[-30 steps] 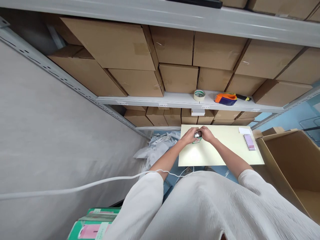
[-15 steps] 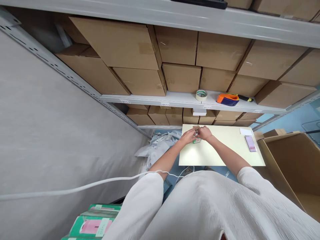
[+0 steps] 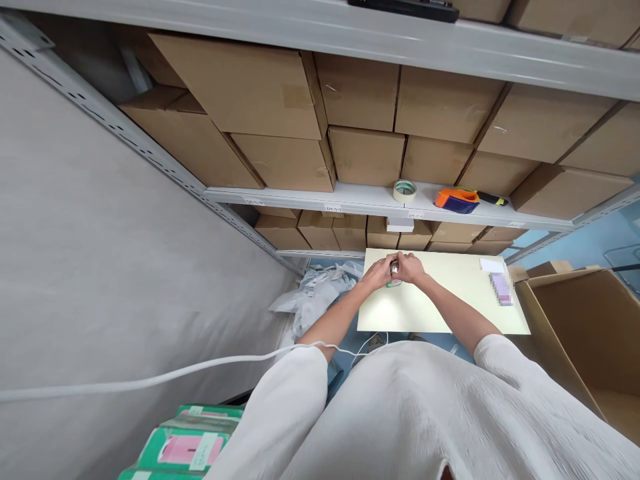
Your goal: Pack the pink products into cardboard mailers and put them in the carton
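Observation:
My left hand and my right hand meet over the pale yellow tabletop, fingers curled inward. Between them is a small shiny, silvery rounded object, gripped from both sides; its exact kind is too small to make out. Just under the hands shows part of a green and white item, mostly covered by the fingers. Whether the shiny object touches that item is hidden.
Cardboard boxes fill the shelves ahead. A tape roll and an orange and purple tool lie on the shelf edge. Blurred purple packs sit at the table's right, beside a large open carton. A white cable crosses at left.
The fingers have shifted slightly, and more of the shiny rounded object shows between my hands. Both hands stay in the same place over the table.

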`<action>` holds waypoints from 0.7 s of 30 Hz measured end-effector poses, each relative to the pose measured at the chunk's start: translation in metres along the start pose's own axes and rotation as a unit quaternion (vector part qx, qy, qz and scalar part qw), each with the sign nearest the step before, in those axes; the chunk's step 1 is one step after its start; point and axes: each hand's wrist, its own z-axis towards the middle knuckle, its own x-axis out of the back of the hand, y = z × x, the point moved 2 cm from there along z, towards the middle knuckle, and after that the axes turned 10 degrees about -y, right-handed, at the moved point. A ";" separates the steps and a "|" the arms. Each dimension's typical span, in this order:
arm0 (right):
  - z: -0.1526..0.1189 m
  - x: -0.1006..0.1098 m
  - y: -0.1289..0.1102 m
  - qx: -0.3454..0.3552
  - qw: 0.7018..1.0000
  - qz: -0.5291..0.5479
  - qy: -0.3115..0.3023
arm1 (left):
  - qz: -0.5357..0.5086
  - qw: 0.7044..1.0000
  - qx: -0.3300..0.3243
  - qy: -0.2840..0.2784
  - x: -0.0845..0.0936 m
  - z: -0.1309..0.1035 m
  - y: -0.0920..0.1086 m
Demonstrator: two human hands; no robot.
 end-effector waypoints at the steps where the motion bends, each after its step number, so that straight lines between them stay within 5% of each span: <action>1: -0.002 0.000 0.001 0.001 1.000 0.009 0.012 | 0.002 1.000 -0.001 0.000 0.000 0.000 0.000; 6: -0.012 0.015 0.006 0.005 0.996 0.062 0.060 | 0.026 0.999 0.028 -0.011 -0.002 0.007 -0.006; 21: -0.037 0.101 0.024 0.069 0.961 0.189 0.192 | 0.011 0.999 0.044 0.006 -0.004 0.017 -0.011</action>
